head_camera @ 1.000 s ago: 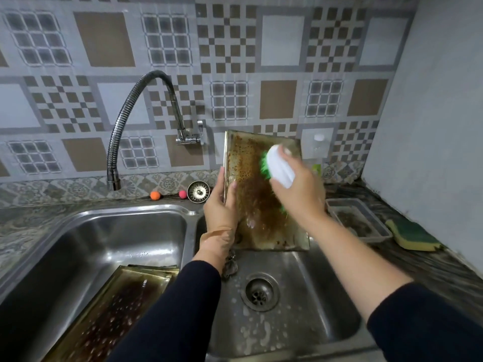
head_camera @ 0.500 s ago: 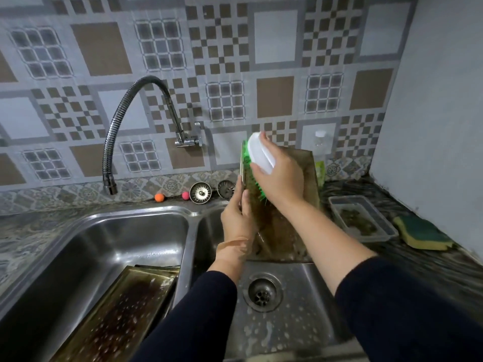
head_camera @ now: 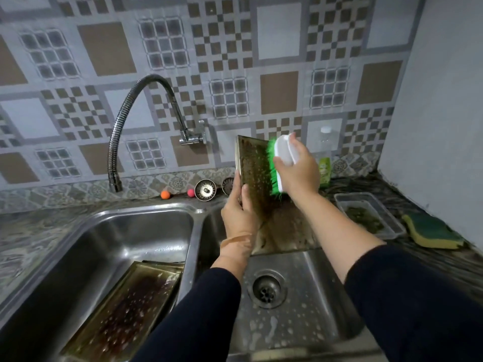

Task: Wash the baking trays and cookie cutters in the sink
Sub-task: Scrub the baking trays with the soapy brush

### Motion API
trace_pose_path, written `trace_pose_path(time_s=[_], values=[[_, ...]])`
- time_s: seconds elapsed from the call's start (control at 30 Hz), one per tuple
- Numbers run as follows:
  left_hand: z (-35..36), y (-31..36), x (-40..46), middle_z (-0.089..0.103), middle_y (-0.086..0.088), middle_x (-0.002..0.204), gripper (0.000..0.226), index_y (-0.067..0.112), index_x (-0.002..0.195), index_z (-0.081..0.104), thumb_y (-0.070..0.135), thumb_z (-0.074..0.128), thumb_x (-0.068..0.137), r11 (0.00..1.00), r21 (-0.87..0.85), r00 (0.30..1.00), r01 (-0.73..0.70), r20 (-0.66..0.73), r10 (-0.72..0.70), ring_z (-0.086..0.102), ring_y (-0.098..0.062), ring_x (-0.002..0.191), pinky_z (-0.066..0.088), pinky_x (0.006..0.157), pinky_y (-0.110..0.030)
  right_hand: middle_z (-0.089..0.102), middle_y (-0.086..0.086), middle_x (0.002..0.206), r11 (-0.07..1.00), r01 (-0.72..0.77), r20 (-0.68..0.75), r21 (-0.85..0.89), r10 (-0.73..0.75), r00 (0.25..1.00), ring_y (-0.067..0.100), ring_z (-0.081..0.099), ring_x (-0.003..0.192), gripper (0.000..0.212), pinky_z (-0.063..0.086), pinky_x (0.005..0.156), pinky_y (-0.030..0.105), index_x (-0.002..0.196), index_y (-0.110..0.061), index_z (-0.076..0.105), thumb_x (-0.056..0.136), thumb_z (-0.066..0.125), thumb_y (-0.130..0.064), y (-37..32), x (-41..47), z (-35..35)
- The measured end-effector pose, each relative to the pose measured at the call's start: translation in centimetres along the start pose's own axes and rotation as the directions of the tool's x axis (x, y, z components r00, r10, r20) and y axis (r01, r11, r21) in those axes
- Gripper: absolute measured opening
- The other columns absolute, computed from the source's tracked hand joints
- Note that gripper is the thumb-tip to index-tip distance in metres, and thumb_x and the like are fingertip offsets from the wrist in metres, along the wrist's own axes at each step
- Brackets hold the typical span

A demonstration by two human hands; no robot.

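Observation:
A greasy brown baking tray (head_camera: 257, 178) stands upright in the right sink basin (head_camera: 313, 309). My left hand (head_camera: 239, 212) grips its left edge, thumb on the front face. My right hand (head_camera: 298, 171) holds a white scrub brush (head_camera: 283, 155) whose green bristles press against the tray's upper part. My right forearm hides the tray's lower right. More dirty trays (head_camera: 125, 312) lie stacked and tilted in the left basin (head_camera: 130, 231), speckled with water. No cookie cutters can be made out.
A flexible steel faucet (head_camera: 122, 131) arches over the left basin. Two strainers (head_camera: 205, 189), an orange ball (head_camera: 165, 194) and a pink ball sit on the back ledge. A soap bottle (head_camera: 325, 158), a plastic container (head_camera: 366, 215) and a yellow-green sponge (head_camera: 431, 231) are on the right counter.
The brush went up to the tray's top left corner, then came down and right across its upper face. My left hand kept its grip on the edge.

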State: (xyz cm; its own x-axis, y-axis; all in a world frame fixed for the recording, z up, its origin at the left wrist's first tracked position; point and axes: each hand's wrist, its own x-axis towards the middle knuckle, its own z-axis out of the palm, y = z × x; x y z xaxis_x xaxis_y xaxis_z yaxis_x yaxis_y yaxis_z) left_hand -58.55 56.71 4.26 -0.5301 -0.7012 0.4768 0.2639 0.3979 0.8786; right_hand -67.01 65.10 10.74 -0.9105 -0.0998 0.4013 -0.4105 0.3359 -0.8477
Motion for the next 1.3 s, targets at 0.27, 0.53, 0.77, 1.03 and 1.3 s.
trace_pose_path(time_s=[0.27, 0.53, 0.77, 1.03, 1.3], values=[[-1.7, -0.9, 1.4, 0.065, 0.018, 0.108, 0.042, 0.033, 0.141, 0.042, 0.026, 0.045, 0.099, 0.987, 0.162, 0.997, 0.013, -0.075, -0.001, 0.053, 0.018, 0.095, 0.034, 0.077, 0.007, 0.047, -0.01, 0.14, 0.992, -0.006, 0.097, 0.124, -0.007, 0.995, 0.013, 0.047, 0.126, 0.061, 0.035, 0.092, 0.018, 0.14, -0.027, 0.038, 0.086, 0.067, -0.023, 4.7, -10.2, 0.7], [0.0, -1.3, -2.0, 0.065, 0.004, 0.067, 0.05, 0.043, 0.143, 0.027, 0.039, 0.037, 0.095, 0.754, 0.546, 0.929, -0.365, 0.165, 0.33, 0.06, -0.018, 0.053, 0.047, 0.043, -0.032, 0.044, 0.011, 0.141, 0.996, -0.018, 0.207, -0.093, 0.037, 0.978, 0.033, 0.051, 0.121, 0.08, 0.046, 0.091, 0.041, 0.149, -0.043, 0.002, 0.084, 0.041, -0.071, -1.3, 1.1, 0.5], [-3.1, -2.2, -2.3, 0.065, 0.006, 0.079, 0.05, 0.056, 0.143, 0.011, 0.052, 0.023, 0.094, 0.689, 0.636, 0.933, -0.347, 0.309, 0.185, 0.063, -0.019, 0.065, 0.048, 0.052, -0.031, 0.063, 0.008, 0.113, 0.987, 0.002, 0.111, -0.163, 0.016, 0.994, 0.024, 0.061, 0.093, 0.052, 0.039, 0.068, 0.029, 0.147, -0.033, 0.032, 0.097, 0.038, -0.044, -0.6, -0.3, 3.6], [-8.5, -5.3, 4.2, 0.03, -0.004, 0.154, 0.061, 0.039, 0.151, 0.003, 0.057, 0.025, 0.097, 0.831, 0.545, 0.92, 0.108, 0.262, -0.291, 0.027, -0.026, 0.141, 0.022, 0.114, -0.042, 0.056, 0.002, 0.133, 0.975, 0.007, 0.078, 0.223, -0.025, 0.997, 0.021, 0.058, 0.111, 0.045, 0.045, 0.093, 0.032, 0.144, -0.027, 0.039, 0.1, 0.04, -0.033, -4.9, -1.7, 3.7], [-17.8, -9.3, 6.0, 0.055, -0.005, 0.13, 0.077, 0.054, 0.144, 0.005, 0.08, 0.031, 0.077, 0.848, 0.504, 0.876, 0.163, 0.321, -0.359, 0.054, -0.026, 0.119, 0.04, 0.104, -0.047, 0.028, -0.007, 0.154, 0.953, -0.031, 0.125, 0.302, -0.007, 0.992, -0.002, 0.031, 0.115, 0.052, 0.037, 0.077, 0.004, 0.147, -0.035, 0.029, 0.1, 0.041, -0.019, -6.3, -6.5, 8.7]])
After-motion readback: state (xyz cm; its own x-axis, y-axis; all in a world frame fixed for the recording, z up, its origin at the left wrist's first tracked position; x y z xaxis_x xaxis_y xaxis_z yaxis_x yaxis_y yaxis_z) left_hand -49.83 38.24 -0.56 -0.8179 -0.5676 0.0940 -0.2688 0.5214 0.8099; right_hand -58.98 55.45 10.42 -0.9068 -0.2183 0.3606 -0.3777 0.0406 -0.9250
